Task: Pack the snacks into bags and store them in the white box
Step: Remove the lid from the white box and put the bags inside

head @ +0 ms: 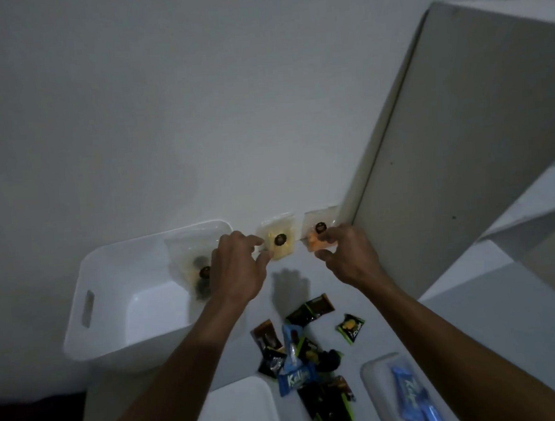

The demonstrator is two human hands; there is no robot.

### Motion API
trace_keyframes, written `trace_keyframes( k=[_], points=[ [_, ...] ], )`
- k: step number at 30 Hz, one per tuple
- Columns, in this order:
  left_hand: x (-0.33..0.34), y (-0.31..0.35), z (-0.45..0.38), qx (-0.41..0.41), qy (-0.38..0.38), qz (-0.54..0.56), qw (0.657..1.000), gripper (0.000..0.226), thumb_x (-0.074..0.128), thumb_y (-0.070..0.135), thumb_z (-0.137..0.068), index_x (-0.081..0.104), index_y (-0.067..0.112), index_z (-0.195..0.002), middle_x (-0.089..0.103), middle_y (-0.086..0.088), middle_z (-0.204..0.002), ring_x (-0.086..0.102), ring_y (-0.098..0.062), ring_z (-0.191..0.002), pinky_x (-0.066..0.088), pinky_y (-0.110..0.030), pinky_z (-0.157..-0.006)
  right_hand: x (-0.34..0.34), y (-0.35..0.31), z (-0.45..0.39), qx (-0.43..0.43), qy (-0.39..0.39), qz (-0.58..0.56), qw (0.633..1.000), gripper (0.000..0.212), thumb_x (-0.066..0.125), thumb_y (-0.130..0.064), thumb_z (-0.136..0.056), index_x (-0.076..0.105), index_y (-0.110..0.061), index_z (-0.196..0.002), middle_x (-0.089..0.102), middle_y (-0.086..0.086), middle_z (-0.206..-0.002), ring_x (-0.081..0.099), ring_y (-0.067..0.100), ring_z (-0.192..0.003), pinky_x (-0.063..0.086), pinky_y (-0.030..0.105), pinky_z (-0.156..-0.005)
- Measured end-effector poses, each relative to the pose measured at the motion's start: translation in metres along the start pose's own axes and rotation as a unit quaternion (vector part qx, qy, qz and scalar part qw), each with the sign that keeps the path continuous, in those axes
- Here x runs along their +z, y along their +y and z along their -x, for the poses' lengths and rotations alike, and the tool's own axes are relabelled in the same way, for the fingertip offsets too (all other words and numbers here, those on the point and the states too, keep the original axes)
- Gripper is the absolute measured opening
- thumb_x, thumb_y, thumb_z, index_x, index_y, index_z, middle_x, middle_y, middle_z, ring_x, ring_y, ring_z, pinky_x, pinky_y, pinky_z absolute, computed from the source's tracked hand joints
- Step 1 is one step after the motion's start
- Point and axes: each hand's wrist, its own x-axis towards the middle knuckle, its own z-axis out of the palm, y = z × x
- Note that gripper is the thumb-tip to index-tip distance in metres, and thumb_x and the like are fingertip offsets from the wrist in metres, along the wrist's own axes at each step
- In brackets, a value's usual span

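Two filled bags lean against the wall at the back of the table, a yellow bag (280, 241) and an orange bag (319, 235) just beside it, and both hands are on them: the left hand (237, 269) pinches the yellow bag's near edge between thumb and fingertips, the right hand (345, 255) curls thumb and fingers round the orange one. A third bag (196, 268) already stands inside the white box (88, 289) to the left, so this looks like the storing step. Next, both bags need lifting clear and carrying left over the rim, while loose snacks (307, 356) wait nearer the person.
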Motion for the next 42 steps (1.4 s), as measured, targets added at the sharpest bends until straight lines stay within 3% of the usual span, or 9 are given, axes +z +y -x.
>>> trace_keyframes(
  k=[3,7,13,21,25,29,36,39,42],
  points=[
    [0.029,0.015,-0.023,0.008,-0.006,-0.034,0.999,0.033,0.064,0.037,-0.091,0.067,0.02,-0.119,0.064,-0.006,-0.109,0.053,-0.027,-0.107,0.046,-0.043,-0.088,-0.005,0.031,-0.031,0.006,0.01,0.025,1.0,0.029,0.073,-0.028,-0.084,0.071,-0.019,-0.112,0.066,0.007,-0.11,0.057,0.027,-0.106,0.051,0.036,-0.079],
    [0.071,0.025,-0.062,-0.002,0.002,-0.09,0.996,0.034,0.06,0.036,-0.093,0.066,0.018,-0.121,0.064,-0.008,-0.111,0.053,-0.029,-0.108,0.046,-0.043,-0.088,0.005,0.068,-0.088,0.007,0.022,0.033,0.999,0.029,0.068,-0.03,-0.087,0.07,-0.02,-0.114,0.065,0.006,-0.112,0.054,0.027,-0.111,0.05,0.041,-0.085],
    [0.132,0.009,-0.114,-0.013,0.03,-0.159,0.987,0.023,0.066,0.03,-0.086,0.069,0.017,-0.105,0.06,-0.006,-0.091,0.054,-0.031,-0.089,0.04,-0.039,-0.069,0.043,0.11,-0.163,-0.057,0.016,0.097,0.994,0.026,0.065,-0.027,-0.087,0.07,-0.021,-0.112,0.067,0.006,-0.109,0.056,0.031,-0.104,0.05,0.041,-0.08],
    [0.178,-0.014,-0.137,-0.016,0.035,-0.258,0.965,0.016,0.073,0.026,-0.081,0.071,0.017,-0.094,0.064,-0.008,-0.092,0.057,-0.034,-0.092,0.042,-0.041,-0.071,0.091,0.138,-0.201,-0.106,0.018,0.14,0.984,0.017,0.072,-0.023,-0.078,0.075,-0.022,-0.095,0.07,0.002,-0.096,0.06,0.031,-0.091,0.049,0.04,-0.07],
    [0.185,-0.021,-0.139,-0.011,0.035,-0.27,0.962,0.015,0.066,0.025,-0.083,0.072,0.016,-0.094,0.065,-0.008,-0.096,0.056,-0.035,-0.096,0.042,-0.043,-0.073,0.098,0.141,-0.205,-0.124,0.035,0.147,0.981,0.013,0.073,-0.026,-0.074,0.074,-0.022,-0.086,0.068,0.001,-0.087,0.061,0.03,-0.085,0.05,0.038,-0.065],
    [0.185,-0.018,-0.14,-0.003,0.034,-0.267,0.963,0.031,0.046,0.034,-0.082,0.07,0.015,-0.084,0.063,-0.008,-0.091,0.056,-0.035,-0.092,0.04,-0.042,-0.071,0.099,0.146,-0.204,-0.148,0.041,0.133,0.979,0.011,0.075,-0.022,-0.073,0.073,-0.018,-0.082,0.067,0.003,-0.085,0.061,0.032,-0.082,0.048,0.037,-0.062],
    [0.176,-0.012,-0.122,0.033,0.052,-0.267,0.962,0.008,0.067,0.024,-0.085,0.067,0.016,-0.084,0.064,-0.004,-0.099,0.052,-0.033,-0.1,0.037,-0.043,-0.077,0.082,0.152,-0.191,-0.234,0.055,0.128,0.962,0.008,0.073,-0.018,-0.075,0.069,-0.013,-0.079,0.068,0.002,-0.09,0.057,0.032,-0.086,0.043,0.036,-0.062],
    [0.166,-0.004,-0.113,0.055,0.031,-0.26,0.963,0.007,0.066,0.025,-0.082,0.065,0.018,-0.083,0.069,-0.002,-0.086,0.058,-0.029,-0.094,0.032,-0.042,-0.081,0.068,0.149,-0.185,-0.261,0.017,0.146,0.954,0.009,0.072,-0.021,-0.076,0.066,-0.014,-0.077,0.069,0.003,-0.077,0.06,0.03,-0.087,0.044,0.037,-0.066],
    [0.146,0.01,-0.111,0.061,0.016,-0.245,0.967,0.012,0.071,0.026,-0.077,0.064,0.017,-0.081,0.07,-0.004,-0.077,0.061,-0.029,-0.084,0.029,-0.041,-0.08,0.049,0.137,-0.177,-0.266,-0.017,0.166,0.949,0.009,0.067,-0.021,-0.083,0.064,-0.017,-0.091,0.072,0.004,-0.084,0.059,0.029,-0.094,0.043,0.039,-0.071]
  ],
)
